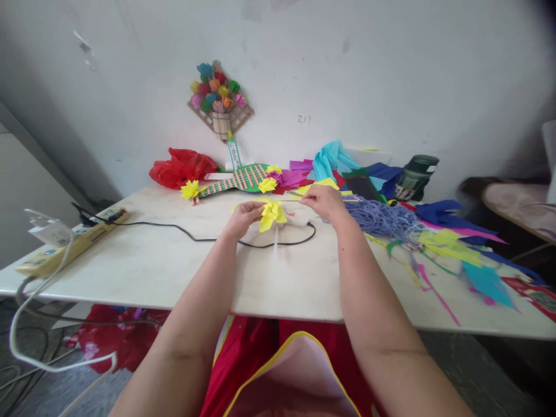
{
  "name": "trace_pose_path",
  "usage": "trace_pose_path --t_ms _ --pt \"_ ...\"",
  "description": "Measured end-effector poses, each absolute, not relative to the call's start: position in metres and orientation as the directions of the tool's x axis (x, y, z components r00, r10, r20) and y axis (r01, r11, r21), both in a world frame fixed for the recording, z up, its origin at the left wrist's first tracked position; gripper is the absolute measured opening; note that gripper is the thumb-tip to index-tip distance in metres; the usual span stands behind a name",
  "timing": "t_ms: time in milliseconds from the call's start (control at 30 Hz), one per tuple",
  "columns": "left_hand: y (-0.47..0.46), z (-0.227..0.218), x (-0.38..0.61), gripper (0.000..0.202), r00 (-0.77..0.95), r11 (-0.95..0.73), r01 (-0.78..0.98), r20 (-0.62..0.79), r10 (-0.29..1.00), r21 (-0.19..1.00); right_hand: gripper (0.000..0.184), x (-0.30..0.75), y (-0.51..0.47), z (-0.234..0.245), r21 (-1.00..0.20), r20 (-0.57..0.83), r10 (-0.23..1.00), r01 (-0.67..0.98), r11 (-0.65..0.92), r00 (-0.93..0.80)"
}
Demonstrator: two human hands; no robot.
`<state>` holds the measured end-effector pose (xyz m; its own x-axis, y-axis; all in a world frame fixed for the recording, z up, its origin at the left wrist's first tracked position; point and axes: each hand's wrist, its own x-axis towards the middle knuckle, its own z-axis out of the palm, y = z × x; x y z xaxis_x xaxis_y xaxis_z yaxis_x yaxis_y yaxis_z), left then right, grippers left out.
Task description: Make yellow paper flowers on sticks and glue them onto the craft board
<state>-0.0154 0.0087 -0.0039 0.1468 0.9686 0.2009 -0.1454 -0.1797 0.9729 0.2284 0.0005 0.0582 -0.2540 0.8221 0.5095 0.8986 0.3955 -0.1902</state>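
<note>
My left hand is closed on a yellow crepe-paper flower, pinching it at its left side. My right hand pinches a thin stick held nearly level. Its left end reaches the flower; whether it is fixed there I cannot tell. A grey pointed thing shows beside the right fingertips, too small to name. Under the flower lies a white tool, possibly a glue gun, partly hidden, with a black cord. Behind my hands rests a green pipa-shaped craft with pink strips and yellow flowers.
A power strip sits at the left, with a black cord crossing the table. Red crepe paper and a glue bottle stand behind. Purple-blue string, paper scraps and a dark green jar occupy the right.
</note>
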Motion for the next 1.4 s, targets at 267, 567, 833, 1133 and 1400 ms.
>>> trace_pose_path --t_ms 267,567,833,1133,1400 --pt "0.01 -0.005 -0.016 0.048 0.129 -0.181 -0.142 0.2 0.971 0.973 0.027 0.238 0.015 0.039 -0.2 0.242 0.966 0.979 -0.046 0.094" --pt "0.012 -0.006 -0.018 0.049 0.112 -0.199 -0.147 0.216 0.97 0.969 0.029 0.239 0.03 0.012 -0.203 0.048 0.986 0.968 -0.147 0.16" --pt "0.018 -0.011 -0.02 0.052 0.05 -0.211 -0.194 0.224 0.973 0.958 0.039 0.215 0.012 0.029 -0.224 0.234 0.968 0.963 0.149 -0.095" --pt "0.02 -0.014 -0.02 0.053 0.014 -0.197 -0.207 0.204 0.979 0.958 0.052 0.175 0.005 0.016 -0.136 0.018 0.979 0.969 0.204 -0.204" --pt "0.02 -0.013 -0.02 0.051 0.014 -0.198 -0.201 0.205 0.979 0.959 0.048 0.184 0.011 0.013 -0.15 0.126 0.985 0.979 0.135 -0.117"
